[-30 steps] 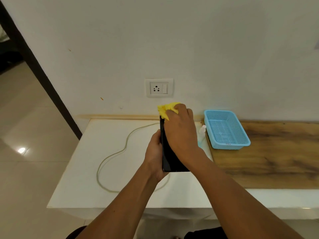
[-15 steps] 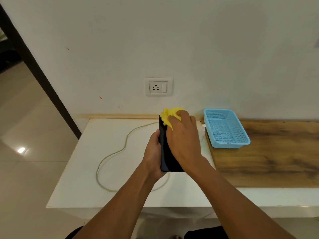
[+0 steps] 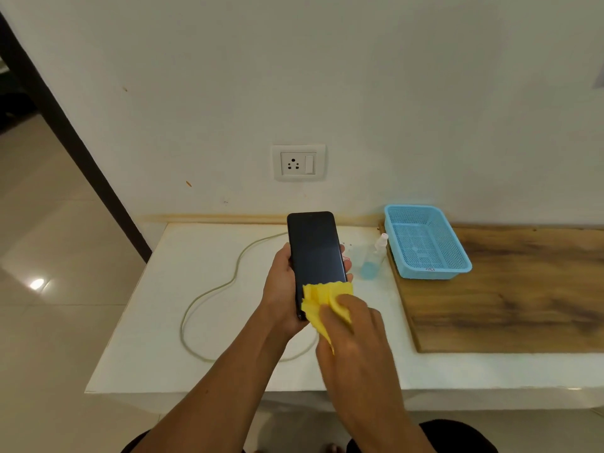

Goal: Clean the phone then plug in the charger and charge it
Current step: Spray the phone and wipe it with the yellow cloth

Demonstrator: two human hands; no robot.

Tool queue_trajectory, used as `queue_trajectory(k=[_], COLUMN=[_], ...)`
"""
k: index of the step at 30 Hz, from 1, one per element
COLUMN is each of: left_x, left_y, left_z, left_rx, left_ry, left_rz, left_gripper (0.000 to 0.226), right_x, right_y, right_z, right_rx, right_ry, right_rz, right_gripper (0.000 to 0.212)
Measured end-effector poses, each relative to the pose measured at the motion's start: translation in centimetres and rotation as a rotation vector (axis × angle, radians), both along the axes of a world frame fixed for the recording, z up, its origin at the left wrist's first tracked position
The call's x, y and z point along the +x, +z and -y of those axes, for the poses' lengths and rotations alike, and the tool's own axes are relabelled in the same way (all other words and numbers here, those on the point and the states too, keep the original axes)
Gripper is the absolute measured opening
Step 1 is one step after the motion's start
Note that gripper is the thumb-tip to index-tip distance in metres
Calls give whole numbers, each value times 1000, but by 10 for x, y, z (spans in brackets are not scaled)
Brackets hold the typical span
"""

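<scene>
My left hand (image 3: 283, 289) grips a black phone (image 3: 315, 250) upright above the white table (image 3: 157, 322), its dark screen facing me. My right hand (image 3: 353, 328) presses a crumpled yellow cloth (image 3: 322, 300) against the phone's lower end. A pale charger cable (image 3: 209, 292) lies in loops on the table behind my hands; its plug is hidden. A white wall socket (image 3: 298, 162) with a switch sits on the wall above the table, nothing plugged in.
A small spray bottle (image 3: 374, 258) with blue liquid stands right of the phone. A light blue plastic basket (image 3: 425, 241) sits on a wooden board (image 3: 510, 305) at the right. The table's left edge drops to tiled floor (image 3: 49, 256).
My right hand has slid the yellow cloth from the phone's top down to its bottom, uncovering the screen. The phone has turned to face me more.
</scene>
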State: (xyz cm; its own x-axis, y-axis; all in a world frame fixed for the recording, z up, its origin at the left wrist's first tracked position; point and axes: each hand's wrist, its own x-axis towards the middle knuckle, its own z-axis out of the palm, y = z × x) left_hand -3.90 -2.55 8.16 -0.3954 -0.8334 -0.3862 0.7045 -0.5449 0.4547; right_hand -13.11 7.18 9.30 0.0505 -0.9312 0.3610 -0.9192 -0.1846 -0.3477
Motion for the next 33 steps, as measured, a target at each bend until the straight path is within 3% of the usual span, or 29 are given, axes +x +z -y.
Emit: queue_trajectory(k=[2, 4, 8, 12, 20, 26, 33], left_x=[-1, -2, -6, -8, -10, -9, -3], left_y=[6, 6, 7, 0, -6, -18, -17], left_z=[-2, -3, -3, -6, -8, -9, -5], left_rx=[-3, -14, -57, -63, -93, -24, -48], left_ry=[4, -11, -21, -11, -21, -87, 7], left_rz=[-15, -19, 44, 227, 239, 144, 180], left_gripper=[59, 60, 58, 43, 44, 65, 43], right_x=[-10, -19, -24, -28, -10, 20, -12], right_y=[-15, -24, -4, 23, 37, 24, 18], right_z=[-1, -2, 11, 57, 110, 100, 97], right_rx=[78, 85, -97, -88, -99, -60, -106], right_ry=[-42, -156, -129, -149, -173, 4, -26], right_rz=[19, 38, 11, 12, 55, 121, 13], right_gripper=[74, 83, 28, 19, 17, 22, 17])
